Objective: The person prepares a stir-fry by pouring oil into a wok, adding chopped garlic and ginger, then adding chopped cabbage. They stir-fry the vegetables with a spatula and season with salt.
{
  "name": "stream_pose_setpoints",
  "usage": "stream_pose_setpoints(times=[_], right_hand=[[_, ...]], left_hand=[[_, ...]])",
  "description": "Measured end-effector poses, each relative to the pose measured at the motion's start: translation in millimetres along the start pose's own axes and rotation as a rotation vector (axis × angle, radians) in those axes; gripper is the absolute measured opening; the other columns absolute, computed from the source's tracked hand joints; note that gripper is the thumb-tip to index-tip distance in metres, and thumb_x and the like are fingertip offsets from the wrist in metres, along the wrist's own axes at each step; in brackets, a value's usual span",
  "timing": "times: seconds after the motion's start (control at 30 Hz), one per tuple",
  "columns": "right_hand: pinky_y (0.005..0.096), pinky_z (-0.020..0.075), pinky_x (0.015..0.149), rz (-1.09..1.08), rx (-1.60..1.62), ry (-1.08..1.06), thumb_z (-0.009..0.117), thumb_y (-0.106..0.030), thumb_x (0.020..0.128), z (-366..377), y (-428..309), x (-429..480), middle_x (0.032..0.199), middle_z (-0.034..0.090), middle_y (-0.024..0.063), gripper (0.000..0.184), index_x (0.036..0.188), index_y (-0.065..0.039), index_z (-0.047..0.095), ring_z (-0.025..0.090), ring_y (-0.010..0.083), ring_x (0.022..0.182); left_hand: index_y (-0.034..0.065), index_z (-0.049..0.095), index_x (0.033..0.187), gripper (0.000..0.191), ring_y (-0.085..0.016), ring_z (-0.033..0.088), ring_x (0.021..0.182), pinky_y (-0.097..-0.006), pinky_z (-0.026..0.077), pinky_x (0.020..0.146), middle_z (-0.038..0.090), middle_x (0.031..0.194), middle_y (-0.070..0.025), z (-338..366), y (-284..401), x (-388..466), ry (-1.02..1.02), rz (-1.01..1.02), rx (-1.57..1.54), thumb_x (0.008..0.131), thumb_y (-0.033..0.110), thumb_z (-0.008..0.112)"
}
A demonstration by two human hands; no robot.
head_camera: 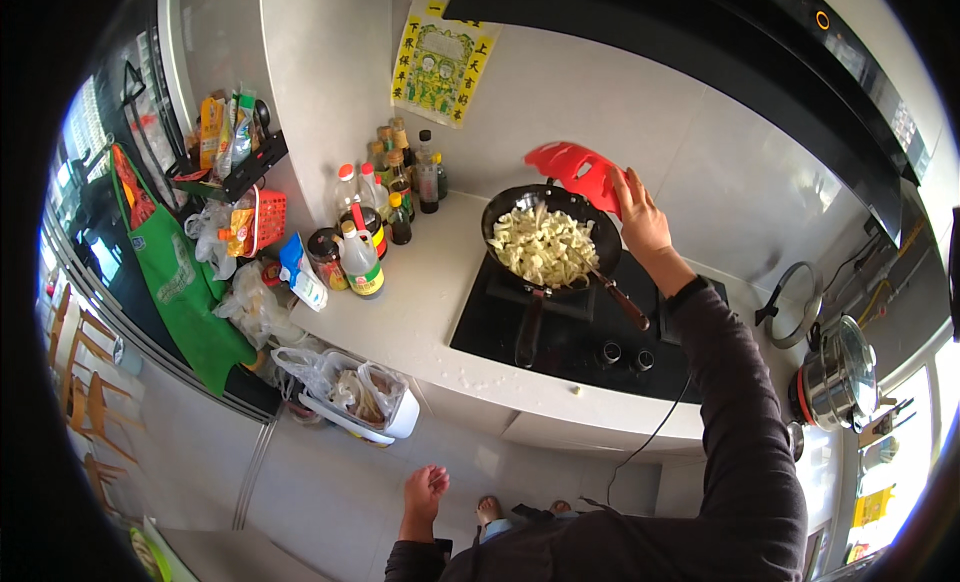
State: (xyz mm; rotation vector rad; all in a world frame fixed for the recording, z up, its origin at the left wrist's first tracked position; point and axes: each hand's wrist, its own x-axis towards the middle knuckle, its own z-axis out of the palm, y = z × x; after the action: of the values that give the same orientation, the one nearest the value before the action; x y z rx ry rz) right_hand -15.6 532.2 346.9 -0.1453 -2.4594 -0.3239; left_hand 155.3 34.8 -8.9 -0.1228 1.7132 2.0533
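Observation:
My right hand (643,220) grips the rim of a red plastic basket (574,171) with slots, tilted above the back of a black wok (609,240). Motion blurs the basket's far end. Pale chopped cabbage-like vegetable (541,244) fills the wok, which sits on a black glass cooktop (480,319). A spatula with a dark wooden handle (628,306) rests in it, the handle leaning over the right rim. My left hand (426,484) hangs low in front of my body, away from the counter, its fingers curled and nothing visible in them.
Sauce and oil bottles (364,263) crowd the counter's left corner. A white bin (405,413) with plastic bags hangs at the counter front. The range hood (675,49) juts overhead. A steel pot (836,379) and a glass-lid ring (806,319) are at right. A black cord (651,439) dangles.

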Motion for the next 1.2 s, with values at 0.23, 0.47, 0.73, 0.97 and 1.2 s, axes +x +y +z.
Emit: stream_pose_setpoints(times=[0.23, 0.47, 0.73, 0.97, 1.2], right_hand=[[0.0393, 0.0578, 0.078, 0.03, -0.006, -0.043, 0.057, -0.002, 0.079, 6.6, -5.1, -8.3, 0.144, 0.032, 0.0158, 0.08, 0.148, -0.021, 0.02, 0.051, 0.037, 0.114], [0.0408, 0.056, 0.082, 0.033, -0.015, -0.099, 0.058, 0.0, 0.078, -4.3, -6.0, -10.9, 0.145, 0.032, 0.0152, 0.079, 0.146, -0.02, 0.022, 0.05, 0.0364, 0.117], [0.0468, 0.0457, 0.094, 0.661, 0.522, 0.191, 0.046, 0.004, 0.081, -15.2, 32.0, -47.2, 0.134, 0.046, 0.023, 0.066, 0.141, -0.016, 0.027, 0.053, 0.0435, 0.113], [0.0457, 0.0619, 0.059, 1.314, 1.055, 0.451, 0.049, -0.012, 0.089, 1.2, 106.7, -168.7, 0.123, 0.05, 0.0187, 0.052, 0.137, -0.014, 0.028, 0.06, 0.0391, 0.101], [0.0472, 0.0607, 0.062, 1.425, 1.451, 0.527, 0.047, 0.001, 0.081, -28.0, 130.8, -321.9, 0.101, 0.057, 0.018, 0.046, 0.124, -0.005, 0.036, 0.067, 0.0375, 0.073]], left_hand=[[-0.0019, 0.051, 0.118, 0.032, -0.022, 0.062, 0.093, -0.033, 0.053, 0.08, 0.061, 0.109, -0.0137, -9.2, -5.4, -6.6, 0.102, -0.244, -0.355, 0.098, 0.024, 0.048], [-0.0027, 0.051, 0.116, 0.032, -0.022, 0.064, 0.091, -0.0319, 0.054, 0.076, 0.063, 0.106, -0.0142, -13.4, -6.6, -13.4, 0.122, -0.252, -0.352, 0.097, 0.022, 0.047], [-0.0011, 0.052, 0.116, 0.03, -0.022, 0.063, 0.089, -0.0326, 0.053, 0.077, 0.063, 0.105, -0.0138, 1.9, 4.5, -5.4, 0.075, -0.327, -0.323, 0.096, 0.021, 0.049], [0.002, 0.056, 0.111, 0.026, -0.02, 0.064, 0.086, -0.0314, 0.053, 0.075, 0.063, 0.103, -0.0124, 57.9, 42.5, 12.8, -0.016, -0.29, -0.161, 0.095, 0.022, 0.054], [0.0045, 0.059, 0.109, 0.022, -0.017, 0.062, 0.088, -0.029, 0.051, 0.079, 0.062, 0.106, -0.0079, 181.2, 68.7, 57.4, -0.306, -0.128, 0.053, 0.094, 0.021, 0.059]])
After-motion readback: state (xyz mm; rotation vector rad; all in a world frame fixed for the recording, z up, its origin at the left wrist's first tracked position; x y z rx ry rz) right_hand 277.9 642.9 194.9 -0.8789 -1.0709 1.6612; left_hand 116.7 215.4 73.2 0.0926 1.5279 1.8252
